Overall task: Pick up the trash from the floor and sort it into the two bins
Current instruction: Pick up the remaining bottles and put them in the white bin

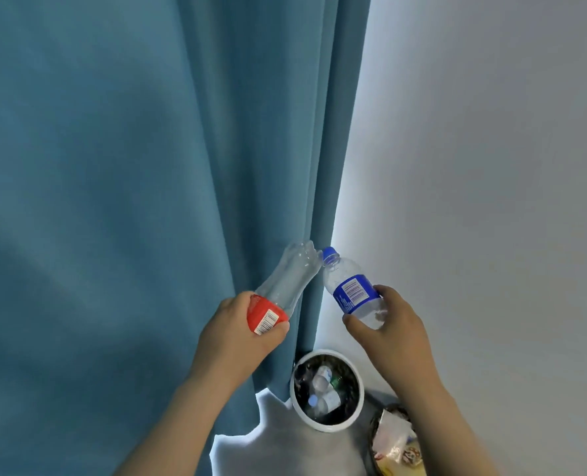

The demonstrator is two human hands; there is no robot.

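Observation:
My left hand [235, 333] grips a clear plastic bottle with a red label [285, 286], its base pointing up and away. In my right hand [388, 329] is a smaller clear bottle with a blue label and blue cap [348, 286], cap end up. The two bottles nearly touch at their far ends. Both are held above a white round bin [326, 426] on the floor, which holds several plastic bottles. A second, darker bin [374, 431] at the lower right holds wrappers and paper; my right forearm covers part of it.
A teal curtain [147, 166] hangs over the left half of the view and reaches the floor beside the white bin. A pale grey wall [491, 166] stands behind the bins on the right.

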